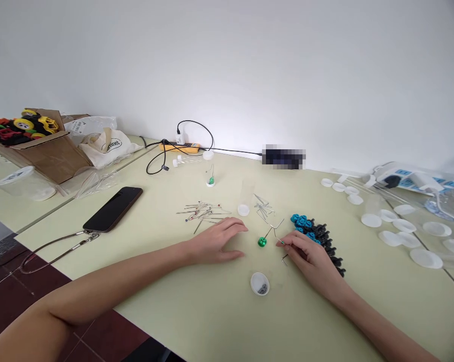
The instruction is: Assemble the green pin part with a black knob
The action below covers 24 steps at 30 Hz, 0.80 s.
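My left hand rests on the table with fingers apart and nothing in its grasp. The fingertips of my right hand pinch a thin bent wire with a small green spot near the fingers. Between the hands sits a shiny green round knob with a metal stem; where the stem and the wire meet is unclear. A small L-shaped hex key lies beside my right fingers. Nearer to me, a white cap contains small grey metal pieces.
Behind my left hand lie thin metal pieces with coloured beads. A clear tube stands beside several hex keys. Blue-and-black parts are right of my right hand. A phone, a cardboard box and white caps lie farther out.
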### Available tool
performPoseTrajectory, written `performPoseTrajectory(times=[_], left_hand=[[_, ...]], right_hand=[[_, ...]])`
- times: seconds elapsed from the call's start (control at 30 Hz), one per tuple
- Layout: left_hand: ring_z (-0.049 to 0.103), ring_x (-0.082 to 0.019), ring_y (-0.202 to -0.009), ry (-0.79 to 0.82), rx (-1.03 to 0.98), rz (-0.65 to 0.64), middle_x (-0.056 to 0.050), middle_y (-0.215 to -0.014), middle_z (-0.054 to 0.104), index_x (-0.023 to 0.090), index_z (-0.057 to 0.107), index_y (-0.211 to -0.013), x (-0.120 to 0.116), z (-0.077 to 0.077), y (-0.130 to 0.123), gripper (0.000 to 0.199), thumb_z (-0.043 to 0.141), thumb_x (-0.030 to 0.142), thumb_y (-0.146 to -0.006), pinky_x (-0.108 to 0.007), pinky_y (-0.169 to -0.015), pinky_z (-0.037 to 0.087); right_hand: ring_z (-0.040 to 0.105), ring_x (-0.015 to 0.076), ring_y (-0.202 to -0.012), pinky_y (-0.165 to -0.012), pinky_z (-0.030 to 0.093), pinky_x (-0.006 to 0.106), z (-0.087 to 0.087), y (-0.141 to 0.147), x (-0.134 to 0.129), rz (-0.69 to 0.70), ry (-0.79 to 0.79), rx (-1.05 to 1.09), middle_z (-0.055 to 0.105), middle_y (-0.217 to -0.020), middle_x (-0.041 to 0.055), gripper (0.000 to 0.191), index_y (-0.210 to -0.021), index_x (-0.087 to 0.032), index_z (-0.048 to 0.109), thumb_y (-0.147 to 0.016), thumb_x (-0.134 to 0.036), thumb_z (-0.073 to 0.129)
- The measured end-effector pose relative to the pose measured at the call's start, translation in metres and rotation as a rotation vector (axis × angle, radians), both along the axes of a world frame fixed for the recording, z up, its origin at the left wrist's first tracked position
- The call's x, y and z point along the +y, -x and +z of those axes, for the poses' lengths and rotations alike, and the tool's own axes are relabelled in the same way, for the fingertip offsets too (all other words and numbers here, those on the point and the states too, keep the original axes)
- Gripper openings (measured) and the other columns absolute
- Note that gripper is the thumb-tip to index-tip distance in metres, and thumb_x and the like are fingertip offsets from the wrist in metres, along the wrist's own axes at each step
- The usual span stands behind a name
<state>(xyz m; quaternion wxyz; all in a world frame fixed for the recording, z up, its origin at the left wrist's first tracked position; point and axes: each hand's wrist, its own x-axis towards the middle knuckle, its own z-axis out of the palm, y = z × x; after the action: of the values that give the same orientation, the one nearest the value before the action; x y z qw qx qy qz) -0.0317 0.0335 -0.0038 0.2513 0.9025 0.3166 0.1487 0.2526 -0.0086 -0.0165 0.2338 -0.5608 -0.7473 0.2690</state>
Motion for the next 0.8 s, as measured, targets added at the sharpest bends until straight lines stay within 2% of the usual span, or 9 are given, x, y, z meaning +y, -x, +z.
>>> performPoseTrajectory(times=[0.13,0.27,0.37,0.43,0.5,0.63,0.8], left_hand=[[0.048,-0.017,-0.117,-0.311,0.158,-0.032,-0.008,-0.126,0.053,0.018,0.051,-0.124,0.017,0.007,0.026,0.045,0.035,0.044,-0.091,-0.03,-0.102,0.039],[0.048,-0.017,-0.116,-0.32,0.289,0.13,-0.007,-0.128,0.05,0.02,0.046,-0.128,0.043,0.028,0.051,0.052,0.032,0.052,-0.089,-0.028,-0.098,0.039],[0.053,-0.022,-0.104,-0.188,0.468,0.354,-0.009,-0.129,0.045,0.022,0.042,-0.131,0.057,0.038,0.07,0.072,0.038,0.071,-0.078,-0.031,-0.084,0.043],[0.055,-0.02,-0.091,-0.007,0.529,0.434,-0.007,-0.128,0.043,0.025,0.036,-0.134,0.062,0.04,0.081,0.088,0.045,0.08,-0.066,-0.029,-0.073,0.043],[0.055,-0.019,-0.089,0.117,0.54,0.47,-0.005,-0.128,0.042,0.029,0.032,-0.134,0.064,0.04,0.086,0.096,0.052,0.083,-0.057,-0.027,-0.07,0.043],[0.053,-0.018,-0.096,0.192,0.46,0.465,-0.003,-0.124,0.044,0.03,0.036,-0.127,0.062,0.039,0.083,0.088,0.061,0.076,-0.056,-0.024,-0.073,0.043],[0.053,-0.011,-0.084,0.255,0.34,0.407,-0.002,-0.121,0.045,0.03,0.041,-0.124,0.056,0.038,0.072,0.074,0.063,0.066,-0.063,-0.021,-0.065,0.043]], right_hand=[[0.047,0.0052,-0.069,-0.059,0.036,0.019,0.0,0.0,0.0,0.008,0.048,-0.001,0.055,-0.098,0.0032,0.034,-0.097,-0.021,0.061,-0.094,-0.042,0.035],[0.046,0.0058,-0.068,-0.06,0.035,0.02,0.0,0.0,0.0,0.0,0.077,-0.005,0.055,-0.099,0.0037,0.035,-0.097,-0.021,0.061,-0.094,-0.042,0.033],[0.044,0.0057,-0.067,-0.06,0.034,0.02,0.0,0.001,-0.001,-0.013,0.097,-0.01,0.055,-0.1,0.0035,0.036,-0.097,-0.022,0.061,-0.094,-0.043,0.032],[0.044,0.0054,-0.067,-0.06,0.034,0.02,0.0,0.001,-0.002,-0.024,0.107,-0.015,0.055,-0.1,0.0024,0.035,-0.096,-0.023,0.061,-0.094,-0.043,0.033],[0.043,0.0051,-0.067,-0.06,0.034,0.021,0.0,0.001,-0.002,-0.031,0.115,-0.019,0.054,-0.101,0.0008,0.033,-0.096,-0.025,0.06,-0.094,-0.044,0.033],[0.043,0.005,-0.068,-0.062,0.033,0.021,-0.001,0.001,-0.003,-0.031,0.123,-0.026,0.054,-0.101,-0.0018,0.032,-0.095,-0.027,0.059,-0.094,-0.044,0.032],[0.043,0.0049,-0.069,-0.062,0.033,0.022,-0.001,0.002,-0.003,-0.029,0.12,-0.031,0.054,-0.101,-0.0033,0.029,-0.095,-0.029,0.058,-0.093,-0.043,0.033]])
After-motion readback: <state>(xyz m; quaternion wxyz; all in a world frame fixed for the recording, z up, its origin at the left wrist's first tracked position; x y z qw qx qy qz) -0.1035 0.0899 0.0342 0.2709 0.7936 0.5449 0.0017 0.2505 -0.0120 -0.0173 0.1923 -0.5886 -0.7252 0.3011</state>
